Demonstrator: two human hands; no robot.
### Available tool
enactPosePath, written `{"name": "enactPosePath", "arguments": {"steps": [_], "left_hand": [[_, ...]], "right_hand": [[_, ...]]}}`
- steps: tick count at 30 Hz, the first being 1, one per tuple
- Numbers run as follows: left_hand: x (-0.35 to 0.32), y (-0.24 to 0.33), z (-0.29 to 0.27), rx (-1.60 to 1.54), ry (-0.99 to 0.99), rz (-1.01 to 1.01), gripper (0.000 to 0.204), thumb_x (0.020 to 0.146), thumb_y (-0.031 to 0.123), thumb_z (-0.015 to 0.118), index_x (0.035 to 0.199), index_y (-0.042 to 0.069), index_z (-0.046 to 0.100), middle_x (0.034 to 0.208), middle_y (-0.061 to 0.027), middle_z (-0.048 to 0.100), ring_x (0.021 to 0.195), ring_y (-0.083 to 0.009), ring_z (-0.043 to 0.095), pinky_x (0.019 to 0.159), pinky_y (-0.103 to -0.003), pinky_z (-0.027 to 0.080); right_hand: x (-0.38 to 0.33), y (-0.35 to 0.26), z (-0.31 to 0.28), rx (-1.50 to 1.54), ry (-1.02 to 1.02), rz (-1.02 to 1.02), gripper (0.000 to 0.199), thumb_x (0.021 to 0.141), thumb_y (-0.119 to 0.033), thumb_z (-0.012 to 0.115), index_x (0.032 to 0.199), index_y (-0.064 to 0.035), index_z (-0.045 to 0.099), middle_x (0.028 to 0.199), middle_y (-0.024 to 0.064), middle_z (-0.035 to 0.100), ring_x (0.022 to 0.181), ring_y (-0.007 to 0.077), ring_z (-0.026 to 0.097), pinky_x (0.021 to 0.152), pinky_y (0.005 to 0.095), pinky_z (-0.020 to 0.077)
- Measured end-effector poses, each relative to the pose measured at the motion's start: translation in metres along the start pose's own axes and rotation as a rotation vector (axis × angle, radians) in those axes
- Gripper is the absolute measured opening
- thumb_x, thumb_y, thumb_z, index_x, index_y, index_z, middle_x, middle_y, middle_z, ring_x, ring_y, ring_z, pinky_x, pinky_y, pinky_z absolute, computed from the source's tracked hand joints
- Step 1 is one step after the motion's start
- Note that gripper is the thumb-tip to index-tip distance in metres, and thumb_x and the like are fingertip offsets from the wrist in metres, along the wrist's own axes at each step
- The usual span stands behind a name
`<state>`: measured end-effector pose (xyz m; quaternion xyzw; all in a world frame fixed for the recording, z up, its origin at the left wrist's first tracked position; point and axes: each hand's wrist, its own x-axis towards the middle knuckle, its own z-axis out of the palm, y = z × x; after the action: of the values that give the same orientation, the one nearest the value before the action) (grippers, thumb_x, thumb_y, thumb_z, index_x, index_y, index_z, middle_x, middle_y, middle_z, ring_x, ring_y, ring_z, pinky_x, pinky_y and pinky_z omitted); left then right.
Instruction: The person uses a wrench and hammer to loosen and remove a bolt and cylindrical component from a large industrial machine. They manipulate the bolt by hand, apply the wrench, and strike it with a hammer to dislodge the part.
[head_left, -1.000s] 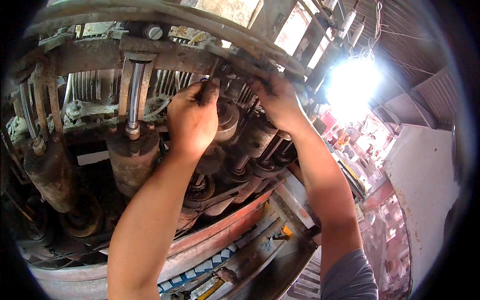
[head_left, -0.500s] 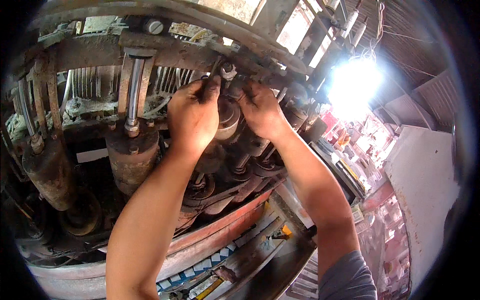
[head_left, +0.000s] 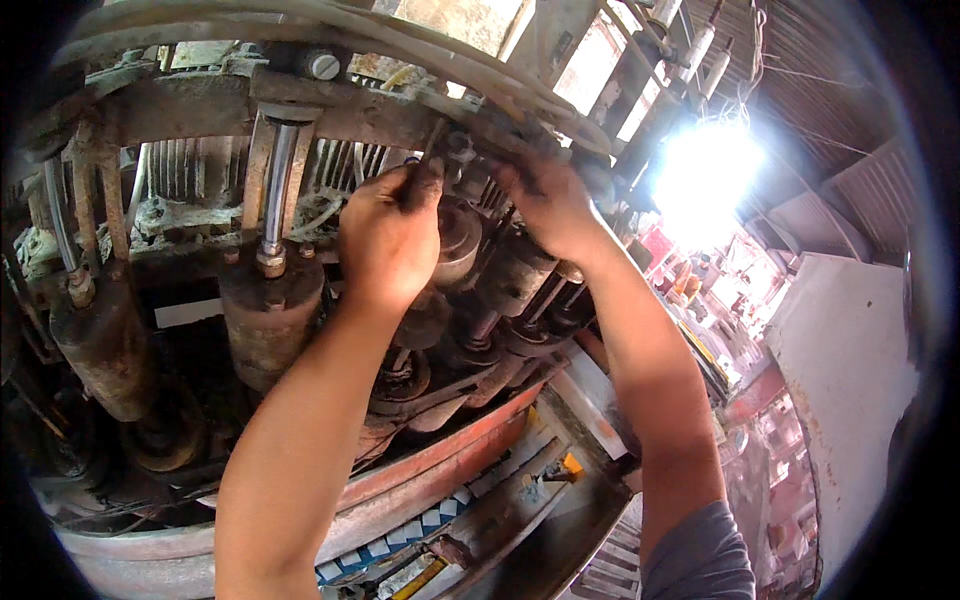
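My left hand [head_left: 390, 235] is closed, its thumb up, beside a metal fitting [head_left: 460, 152] under the machine's curved upper beam. Whatever its fingers grip is hidden behind the thumb and knuckles. On the fitting's other side is my right hand [head_left: 555, 210], dark-stained at the fingers and blurred, so I cannot tell whether it grips anything. A round metal cylinder [head_left: 458, 240] hangs below, between the two hands. To the left, a shiny piston rod [head_left: 279, 185] runs down into a grimy cylinder [head_left: 270, 325].
Thick pale hoses [head_left: 450, 55] arch over the hands. A reddish curved rim [head_left: 455, 450] borders the machine's lower side, with a trough of tools and scraps [head_left: 430, 570] below it. A bright lamp [head_left: 710, 175] glares at the right, near a pale panel [head_left: 850, 350].
My right hand has shifted right, away from the fitting, and its forearm moved with it. The left hand stays almost in place. The view has shifted slightly.
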<state>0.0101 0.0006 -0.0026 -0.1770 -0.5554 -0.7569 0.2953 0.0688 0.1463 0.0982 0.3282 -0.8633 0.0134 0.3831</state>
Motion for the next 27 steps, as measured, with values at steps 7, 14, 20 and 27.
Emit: {"name": "enactPosePath", "arguments": {"steps": [7, 14, 20, 27], "left_hand": [[0.001, -0.009, 0.001, 0.047, 0.02, 0.136, 0.028, 0.086, 0.027, 0.062, 0.091, -0.001, 0.067, 0.079, -0.0222, 0.064, 0.073, -0.0389, 0.062, 0.067, -0.039, 0.047], [-0.005, 0.019, -0.001, 0.071, -0.033, 0.009, 0.028, 0.088, 0.026, 0.061, 0.09, -0.001, 0.067, 0.076, -0.0216, 0.064, 0.069, -0.0366, 0.062, 0.066, -0.039, 0.046], [-0.006, 0.014, 0.002, 0.028, 0.018, 0.035, 0.027, 0.089, 0.025, 0.06, 0.089, -0.002, 0.066, 0.073, -0.0196, 0.064, 0.063, -0.0321, 0.058, 0.064, -0.036, 0.045], [-0.002, -0.002, 0.001, -0.155, 0.002, 0.026, 0.028, 0.088, 0.024, 0.061, 0.09, -0.003, 0.066, 0.075, -0.0203, 0.065, 0.065, -0.0319, 0.059, 0.065, -0.036, 0.046]], "right_hand": [[0.009, -0.004, 0.002, 0.3, -0.002, 0.363, 0.029, 0.088, -0.018, 0.056, 0.11, 0.0, 0.061, 0.103, 0.0144, 0.064, 0.091, 0.0217, 0.06, 0.081, 0.0347, 0.0471], [-0.019, 0.032, 0.052, 0.117, -0.002, 0.09, 0.025, 0.093, -0.014, 0.055, 0.11, 0.0035, 0.059, 0.097, 0.0164, 0.064, 0.089, 0.0207, 0.056, 0.083, 0.0343, 0.0458], [-0.027, 0.013, 0.027, 0.147, -0.01, 0.05, 0.03, 0.094, -0.021, 0.056, 0.11, 0.0042, 0.059, 0.095, 0.0164, 0.065, 0.086, 0.0198, 0.057, 0.081, 0.0336, 0.0464], [0.0, -0.004, 0.004, 0.12, 0.005, 0.205, 0.035, 0.093, -0.03, 0.056, 0.101, 0.003, 0.062, 0.081, 0.0204, 0.061, 0.076, 0.0283, 0.057, 0.072, 0.0383, 0.045]]}}
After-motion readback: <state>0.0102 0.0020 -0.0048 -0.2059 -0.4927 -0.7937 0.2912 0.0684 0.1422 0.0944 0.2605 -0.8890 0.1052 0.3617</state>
